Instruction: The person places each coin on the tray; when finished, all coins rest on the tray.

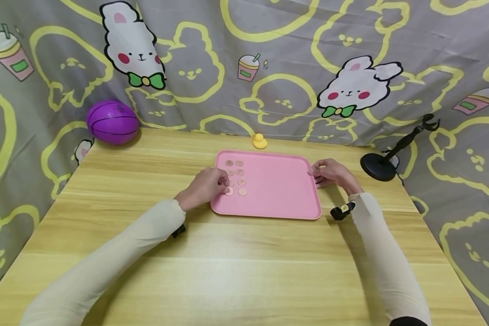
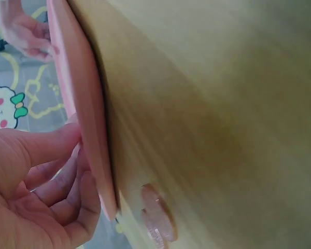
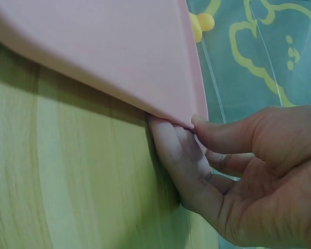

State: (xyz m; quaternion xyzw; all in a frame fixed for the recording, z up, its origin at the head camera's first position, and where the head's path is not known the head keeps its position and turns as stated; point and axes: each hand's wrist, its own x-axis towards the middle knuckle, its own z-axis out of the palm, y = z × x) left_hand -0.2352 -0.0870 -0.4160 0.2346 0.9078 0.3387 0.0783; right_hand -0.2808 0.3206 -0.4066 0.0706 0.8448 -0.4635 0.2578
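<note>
- Pink plastic tray (image 1: pixel 275 188) lies flat near the middle of the wooden table (image 1: pixel 244 267), and I have a hand at each of its short sides.
- My right hand (image 1: pixel 330 173) pinches the tray's right rim: on the right wrist view the thumb lies on top of the edge and the fingers (image 3: pixel 171 150) are tucked beneath it.
- My left hand (image 1: pixel 208 184) is at the tray's left side, with its fingertips (image 1: pixel 227 185) over the coins; on the left wrist view the thumb and the loosely bent fingers (image 2: pixel 67 176) lie against the tray's rim. I cannot tell whether they pinch a coin.
- Copper-coloured coins (image 1: pixel 236 177) sit on the left part of the tray in two short columns, close together but mostly apart.
- Behind the tray, a small yellow duck (image 1: pixel 259 141) stands just beyond its far edge.
- At the table's far left a purple ball (image 1: pixel 112 122) rests against the printed curtain; at the far right a black stand (image 1: pixel 385 160) sits well apart from the tray.
</note>
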